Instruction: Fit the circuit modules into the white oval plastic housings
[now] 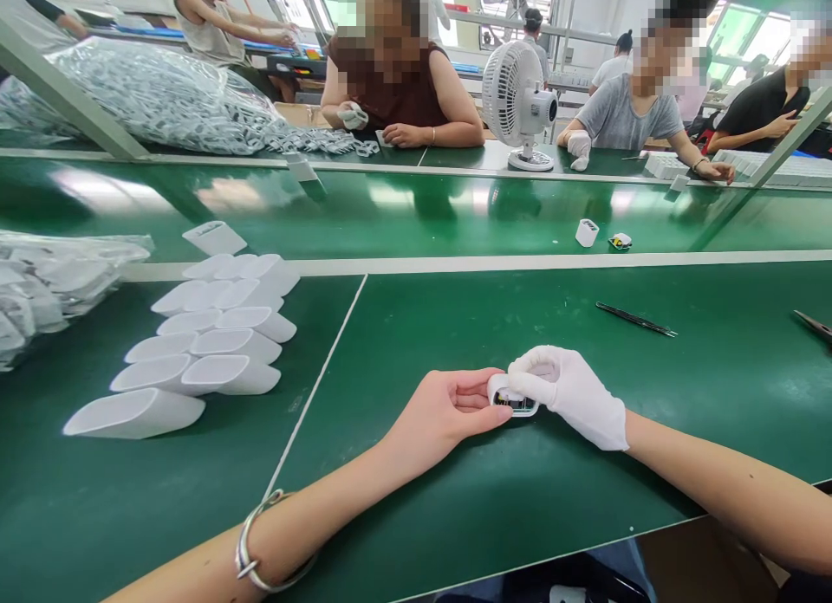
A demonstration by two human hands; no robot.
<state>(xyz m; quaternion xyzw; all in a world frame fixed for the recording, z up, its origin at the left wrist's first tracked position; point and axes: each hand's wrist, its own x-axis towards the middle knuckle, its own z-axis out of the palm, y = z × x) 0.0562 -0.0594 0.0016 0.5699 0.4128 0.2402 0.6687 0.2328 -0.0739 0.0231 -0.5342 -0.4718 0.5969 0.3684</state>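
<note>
A small white plastic housing [531, 410] with dark electronic parts showing inside sits between my two hands, just above the green bench. My left hand [448, 404], bare and with a silver bangle at the wrist, grips its left side with thumb and fingers. On the upper right, my right hand [572, 393] in a white glove pinches the same housing; the fingertips cover part of it. Black tweezers [635, 319] lie on the bench beyond my right hand. To the left stand several white slant-cut plastic shells [224, 373] in rows.
Plastic bags of white parts [58, 282] lie at the left. A raised strip [455, 263] borders the green belt, which carries a white housing [587, 232] and a small circuit piece [620, 241]. Pliers [812, 326] lie at the right edge. Co-workers and a fan [516, 100] are across.
</note>
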